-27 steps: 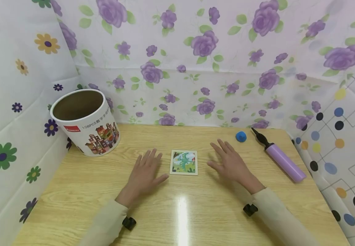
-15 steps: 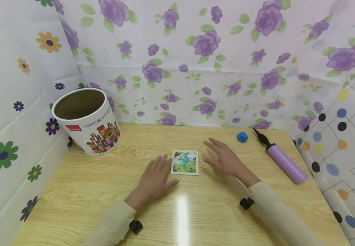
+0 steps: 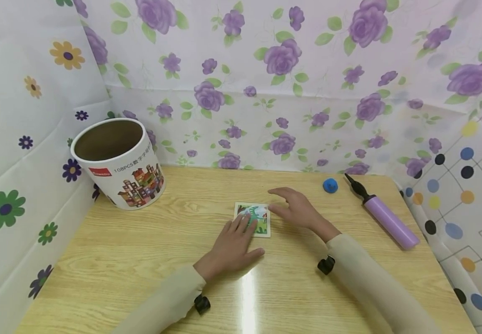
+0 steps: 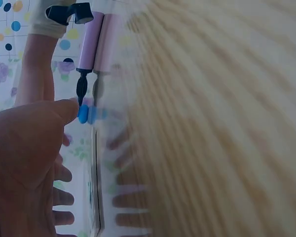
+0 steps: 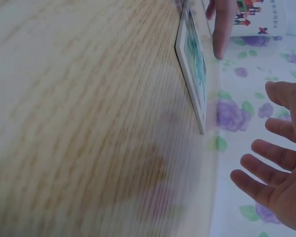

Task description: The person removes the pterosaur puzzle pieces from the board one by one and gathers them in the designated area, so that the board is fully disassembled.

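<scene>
Our left hand [image 3: 232, 248] lies flat, fingers [image 3: 245, 225] straight and slightly apart, tips resting on the near-left part of the puzzle card [image 3: 259, 218]. Our right hand [image 3: 297, 208] has relaxed, spread fingers at the card's right edge; contact unclear. Card flat mid-table [image 3: 140, 260]. Open wood on the near side. Paper tub [image 3: 117, 162] far left, blue cap [image 3: 329, 185] and purple pump [image 3: 385, 218] right, well apart.

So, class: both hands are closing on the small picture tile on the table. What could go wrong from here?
1. The tile lies flat on the smooth table; the left hand has only straight fingers on it, so it may slide rather than lift.
2. The right hand is at the tile's right edge; a push could skid it towards the left hand.
3. A wide right sweep might knock the blue cap or purple pump.
</scene>
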